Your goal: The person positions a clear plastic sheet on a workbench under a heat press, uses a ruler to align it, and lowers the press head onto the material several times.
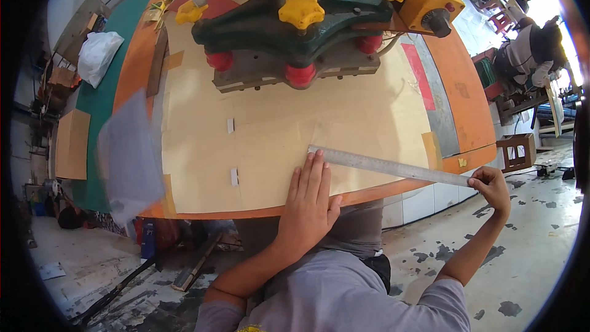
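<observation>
A crumpled white plastic bag [98, 55] lies at the far left of the workshop, on the green surface beside the orange-edged worktable. Nearer, at the left edge, a flat brown cardboard box [72, 144] rests closed — plain, with no markings that can be made out. On the table's far right side, a long red rectangular label [418, 76] is stuck flat to the grey strip — its lettering too small to tell.
</observation>
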Demonstrator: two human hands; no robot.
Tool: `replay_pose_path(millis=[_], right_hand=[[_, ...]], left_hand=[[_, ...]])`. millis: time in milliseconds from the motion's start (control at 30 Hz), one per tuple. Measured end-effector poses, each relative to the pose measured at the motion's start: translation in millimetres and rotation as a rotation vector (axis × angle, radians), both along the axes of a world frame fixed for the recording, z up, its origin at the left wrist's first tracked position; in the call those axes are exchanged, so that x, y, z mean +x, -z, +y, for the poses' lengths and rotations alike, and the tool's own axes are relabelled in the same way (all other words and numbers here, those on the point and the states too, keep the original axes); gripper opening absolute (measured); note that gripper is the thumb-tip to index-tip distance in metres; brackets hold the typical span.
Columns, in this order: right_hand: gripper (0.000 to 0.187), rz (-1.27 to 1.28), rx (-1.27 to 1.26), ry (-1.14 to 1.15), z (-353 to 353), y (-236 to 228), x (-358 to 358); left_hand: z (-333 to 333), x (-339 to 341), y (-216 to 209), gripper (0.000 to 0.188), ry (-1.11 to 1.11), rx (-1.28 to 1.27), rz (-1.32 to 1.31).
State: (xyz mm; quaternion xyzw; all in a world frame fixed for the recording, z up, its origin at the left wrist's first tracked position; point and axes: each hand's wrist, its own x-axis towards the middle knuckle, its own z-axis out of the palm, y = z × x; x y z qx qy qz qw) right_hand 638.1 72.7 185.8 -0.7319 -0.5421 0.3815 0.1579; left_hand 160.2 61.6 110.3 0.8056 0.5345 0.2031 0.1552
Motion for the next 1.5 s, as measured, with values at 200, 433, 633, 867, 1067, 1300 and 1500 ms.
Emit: replay_pose_path(millis=[200, 433, 633, 867, 1067, 1300, 1500], right_hand=[[0.015, -0.047, 0.017, 0.024, -19, -4, -7], [0.016, 0.015, 0.034, 0.057, -27, 7, -1], [0.016, 0.016, 0.036, 0.064, -26, 9, -2], [0.016, -0.01, 0.014, 0.068, -28, 5, -5], [0.014, 0.022, 0.014, 0.072, -28, 10, -4], [0.014, -0.028, 0.006, 0.05, -28, 6, -2], [0.014, 0.002, 0.02, 0.052, -26, 13, -1]], left_hand=[[-1, 2, 0, 0.064, 0.019, -0.015, 0.03], [-1, 1, -1, 0.064, 0.031, -0.03, 0.064], [-1, 1, 1, 0.065, 0.024, -0.028, 0.051], [0, 1, 0, 0.064, 0.027, -0.029, 0.035], [-1, 1, 0, 0.064, 0.023, -0.034, 0.041], [0, 1, 0, 0.065, 0.029, -0.03, 0.032], [-1, 1, 0, 0.064, 0.022, -0.025, 0.05]])
